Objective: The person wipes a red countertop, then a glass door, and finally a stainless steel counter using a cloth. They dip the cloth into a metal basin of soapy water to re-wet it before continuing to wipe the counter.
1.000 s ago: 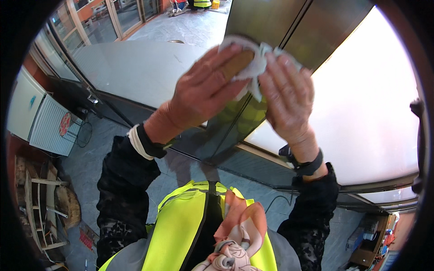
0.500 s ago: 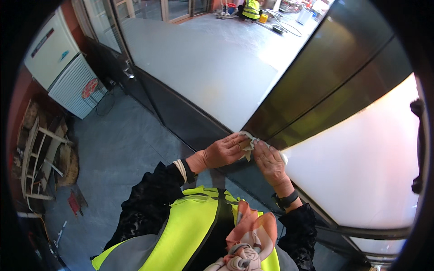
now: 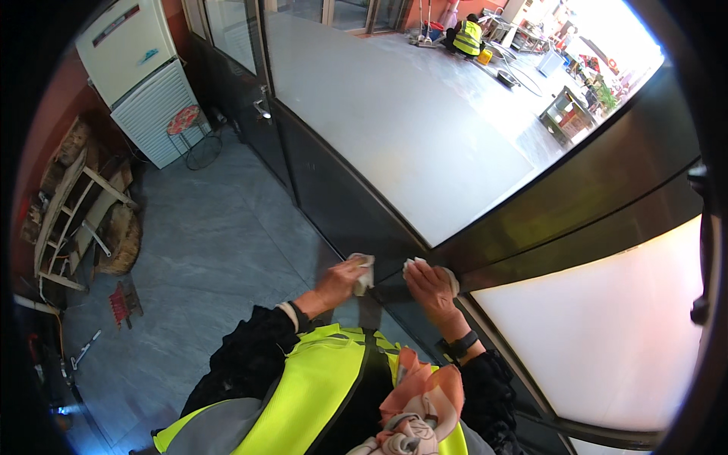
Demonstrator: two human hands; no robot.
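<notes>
My left hand (image 3: 334, 287) is closed on a pale cloth (image 3: 365, 274), held a little away from the dark lower panel (image 3: 341, 193) of a glass partition. To its right, my right hand (image 3: 432, 290) presses a white cloth (image 3: 415, 264) against the dark frame below the corner of the large glass pane (image 3: 402, 144). Part of that white cloth shows past the fingertips and beside the knuckles; the rest lies hidden under the palm. A dark metal post (image 3: 561, 220) rises to the right of the glass.
On the left stand a white cabinet unit (image 3: 140, 76), a round stool (image 3: 184, 121) and a wooden rack (image 3: 72, 205). A small red object (image 3: 120, 305) lies on the grey floor (image 3: 220, 250). Beyond the glass, a person in a yellow vest (image 3: 466, 38) crouches. A bright panel (image 3: 599, 326) is at right.
My hands were together at the frame corner and are now apart. The left has moved left and down with its cloth; the right stays near the frame. The view has shifted.
</notes>
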